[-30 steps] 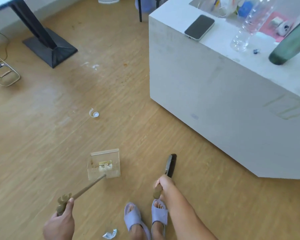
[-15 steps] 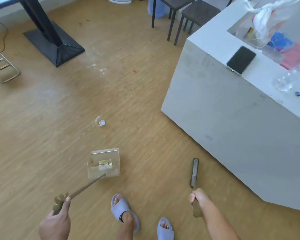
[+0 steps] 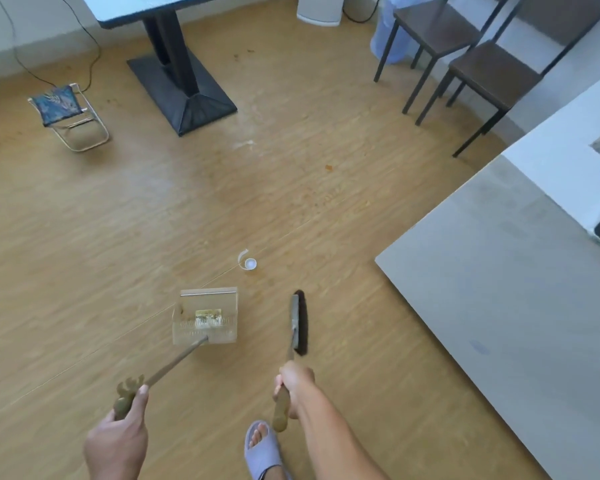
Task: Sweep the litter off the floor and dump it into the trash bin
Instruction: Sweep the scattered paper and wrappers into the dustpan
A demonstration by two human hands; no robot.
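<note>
My left hand [image 3: 118, 441] grips the olive handle of a clear plastic dustpan [image 3: 205, 318], which hangs low over the wooden floor with a bit of yellowish litter inside. My right hand [image 3: 293, 382] holds the handle of a short broom [image 3: 299, 322] whose dark bristles point forward, just right of the dustpan. A white bottle cap with a loose plastic ring [image 3: 248, 262] lies on the floor a little ahead, between the two tools. Small brown crumbs [image 3: 328, 168] dot the floor farther off.
A grey-white counter block [image 3: 506, 282] fills the right side. Two dark chairs [image 3: 475, 67] stand at the back right with a blue bin [image 3: 385, 36] behind them. A black table pedestal [image 3: 182, 88] and a small folding stool [image 3: 66, 112] stand at the back left.
The view has swung left and forward, away from the counter. The broom has come in from the right to sit beside the dustpan. The cap now lies closer ahead.
</note>
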